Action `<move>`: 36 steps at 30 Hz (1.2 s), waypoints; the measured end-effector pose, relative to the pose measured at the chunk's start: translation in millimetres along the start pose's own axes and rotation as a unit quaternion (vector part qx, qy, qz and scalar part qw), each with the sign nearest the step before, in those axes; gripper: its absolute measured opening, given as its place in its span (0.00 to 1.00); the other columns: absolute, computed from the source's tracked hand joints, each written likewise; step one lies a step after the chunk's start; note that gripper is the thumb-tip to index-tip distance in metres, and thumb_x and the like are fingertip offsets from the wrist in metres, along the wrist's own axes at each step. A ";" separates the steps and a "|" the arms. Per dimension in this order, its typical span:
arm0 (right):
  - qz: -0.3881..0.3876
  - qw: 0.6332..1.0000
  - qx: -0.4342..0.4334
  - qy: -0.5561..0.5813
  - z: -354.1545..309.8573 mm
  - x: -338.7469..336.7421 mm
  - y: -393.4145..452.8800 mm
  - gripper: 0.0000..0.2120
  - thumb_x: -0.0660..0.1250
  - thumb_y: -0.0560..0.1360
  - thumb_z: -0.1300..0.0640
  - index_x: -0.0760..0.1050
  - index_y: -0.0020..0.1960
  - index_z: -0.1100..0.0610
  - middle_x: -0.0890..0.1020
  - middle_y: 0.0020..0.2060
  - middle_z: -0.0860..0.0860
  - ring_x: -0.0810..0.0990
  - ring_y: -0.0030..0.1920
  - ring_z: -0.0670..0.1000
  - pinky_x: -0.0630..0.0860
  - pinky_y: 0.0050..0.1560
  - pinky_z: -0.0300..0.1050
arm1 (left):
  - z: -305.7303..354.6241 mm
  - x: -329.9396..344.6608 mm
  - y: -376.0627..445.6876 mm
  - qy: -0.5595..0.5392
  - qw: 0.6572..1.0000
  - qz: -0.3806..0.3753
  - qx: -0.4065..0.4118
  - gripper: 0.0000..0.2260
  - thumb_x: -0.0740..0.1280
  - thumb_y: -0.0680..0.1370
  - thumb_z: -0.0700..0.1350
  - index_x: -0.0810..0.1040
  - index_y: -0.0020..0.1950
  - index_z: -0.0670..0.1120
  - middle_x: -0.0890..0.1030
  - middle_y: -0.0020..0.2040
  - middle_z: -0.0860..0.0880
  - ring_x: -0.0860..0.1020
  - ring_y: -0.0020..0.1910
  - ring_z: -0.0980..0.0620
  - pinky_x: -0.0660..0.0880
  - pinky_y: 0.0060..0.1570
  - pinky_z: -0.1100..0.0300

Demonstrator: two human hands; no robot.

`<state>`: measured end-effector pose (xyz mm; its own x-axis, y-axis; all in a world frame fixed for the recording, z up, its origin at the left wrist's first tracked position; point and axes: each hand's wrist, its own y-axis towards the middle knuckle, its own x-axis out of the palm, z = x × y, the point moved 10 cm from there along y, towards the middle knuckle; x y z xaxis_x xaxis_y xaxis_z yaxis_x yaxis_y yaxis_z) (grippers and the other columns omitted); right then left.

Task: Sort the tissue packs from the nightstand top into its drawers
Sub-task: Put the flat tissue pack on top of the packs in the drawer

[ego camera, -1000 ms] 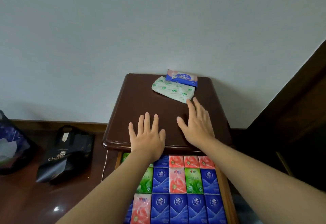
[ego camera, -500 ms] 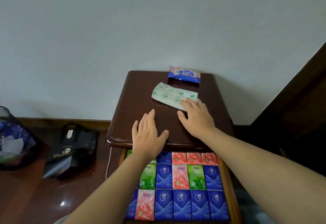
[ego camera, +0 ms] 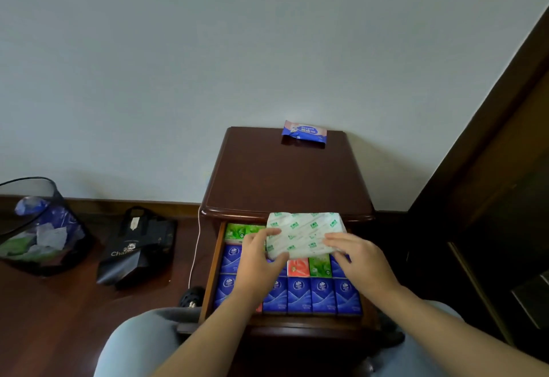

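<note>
Over the open drawer [ego camera: 214, 269], the left hand [ego camera: 261, 261] and right hand [ego camera: 358, 261] pinch the white-and-green tissue pack [ego camera: 306, 232] by its ends, seemingly soft, light, crinkly.

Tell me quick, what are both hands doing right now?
Left hand: gripping the white-and-green tissue pack.
Right hand: gripping the same pack's other end.

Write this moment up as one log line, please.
both hands: left hand, right hand | holding: white pack | over: open drawer | left on nightstand: blue pack
</note>
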<state>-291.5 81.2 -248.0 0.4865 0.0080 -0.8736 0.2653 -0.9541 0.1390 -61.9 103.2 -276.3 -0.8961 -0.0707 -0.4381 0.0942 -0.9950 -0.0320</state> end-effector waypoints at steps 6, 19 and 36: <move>-0.054 0.998 0.035 -0.010 9.4 36.3 -29.6 0.21 0.70 0.80 0.56 0.77 0.73 0.49 0.72 0.75 0.42 0.70 0.75 0.43 0.68 0.72 0.36 | -22.5 17.6 -24.9 0.070 0.996 -0.028 -0.040 0.19 0.75 0.78 0.43 0.77 0.66 0.55 0.72 0.65 0.54 0.75 0.54 0.57 0.74 0.43 0.74; -0.051 0.994 0.070 -0.072 28.8 57.5 -1.9 0.27 0.66 0.83 0.58 0.65 0.81 0.50 0.61 0.81 0.46 0.63 0.79 0.50 0.73 0.73 0.47 | -22.1 49.5 -21.4 0.182 0.977 -0.113 0.000 0.28 0.69 0.79 0.41 0.68 0.77 0.58 0.54 0.82 0.56 0.55 0.80 0.53 0.66 0.74 0.55; 0.124 0.959 0.079 -0.242 46.1 34.0 18.3 0.12 0.76 0.75 0.48 0.86 0.59 0.45 0.85 0.59 0.42 0.75 0.59 0.53 0.68 0.56 0.54 | -40.0 81.9 12.1 0.331 0.932 -0.142 0.049 0.32 0.60 0.82 0.49 0.51 0.85 0.50 0.46 0.86 0.53 0.42 0.84 0.53 0.44 0.81 0.50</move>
<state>-308.4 50.2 -296.7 0.0647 -0.3290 -0.9421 0.0430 -0.9423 0.3320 -116.8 88.1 -348.6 -0.4119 0.2234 -0.8834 -0.1761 -0.9707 -0.1633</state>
